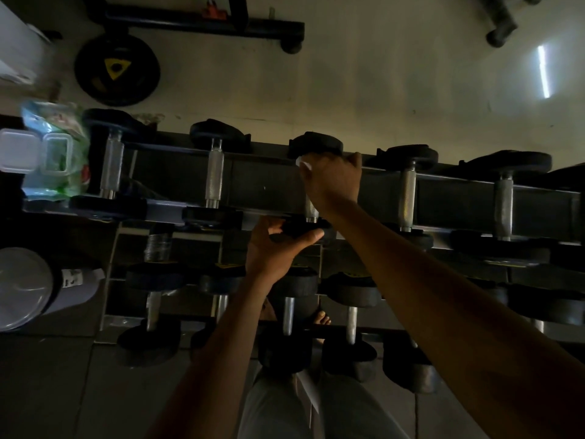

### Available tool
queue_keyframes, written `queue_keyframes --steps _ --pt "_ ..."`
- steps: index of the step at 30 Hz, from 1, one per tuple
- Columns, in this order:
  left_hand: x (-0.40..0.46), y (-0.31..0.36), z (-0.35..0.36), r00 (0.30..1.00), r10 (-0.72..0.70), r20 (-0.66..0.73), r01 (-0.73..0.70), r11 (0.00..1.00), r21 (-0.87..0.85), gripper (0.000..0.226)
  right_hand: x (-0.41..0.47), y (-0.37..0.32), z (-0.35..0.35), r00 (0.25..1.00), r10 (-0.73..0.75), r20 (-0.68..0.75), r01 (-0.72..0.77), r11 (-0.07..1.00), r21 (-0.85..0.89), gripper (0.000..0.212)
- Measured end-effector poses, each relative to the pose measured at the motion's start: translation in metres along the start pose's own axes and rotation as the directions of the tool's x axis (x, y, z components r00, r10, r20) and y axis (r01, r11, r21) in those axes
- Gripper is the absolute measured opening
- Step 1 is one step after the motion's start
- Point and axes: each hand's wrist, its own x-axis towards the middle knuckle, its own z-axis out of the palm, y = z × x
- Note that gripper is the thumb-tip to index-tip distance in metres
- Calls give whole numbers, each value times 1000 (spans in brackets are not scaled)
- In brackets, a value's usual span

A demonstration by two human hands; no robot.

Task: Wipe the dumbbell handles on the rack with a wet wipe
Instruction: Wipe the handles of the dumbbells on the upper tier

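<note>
Right hand (332,182) with wipe (303,163) around handle (311,209)

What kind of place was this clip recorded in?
Most likely a gym or weights room. A two-tier rack holds rows of dumbbells, a weight plate lies on the floor behind it, and the right hand grips one handle with a wet wipe.
</note>
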Motion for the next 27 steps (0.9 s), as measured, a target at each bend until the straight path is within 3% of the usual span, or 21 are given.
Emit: queue_keyframes --steps 3,5,7,9,11,17,19,21,23,25,27 --pt "0 0 1 1000 23 -8 -23 1000 5 61 -10 11 4 985 168 -43 -153 958 243 23" --pt "0 -1 1 1000 20 -12 -20 1000 8 63 -15 17 7 952 305 5 -276 855 440 25" --pt "0 -2 2 1000 11 -12 -11 1000 -3 64 -17 18 6 901 427 81 -388 706 593 26" --pt "0 -1 2 1000 9 -7 -9 1000 -1 61 -16 15 -2 797 527 294 -559 458 691 19" --pt "1 -2 1 1000 13 -7 -13 1000 -5 62 -11 14 -7 665 536 521 -697 193 691 15" --pt "4 -4 0 1000 13 -11 -13 1000 17 75 4 17 -12 470 491 734 -797 -121 591 7" --pt "4 -3 -1 1000 14 -4 -14 1000 19 75 8 18 -16 410 483 774 -852 -101 514 8" --pt "4 -3 -1 1000 19 1 -19 999 28 79 15 21 -22 378 462 802 -902 -12 432 15" --pt "5 -5 -2 1000 22 2 -22 999 25 83 20 20 -26 431 388 815 -897 83 435 17" --pt "6 -7 -2 1000 24 10 -24 1000 16 88 19 17 -32 425 390 817 -905 166 392 23" --pt "7 -8 -2 1000 22 13 -22 1000 14 91 13 20 -29 419 377 826 -907 142 396 27"
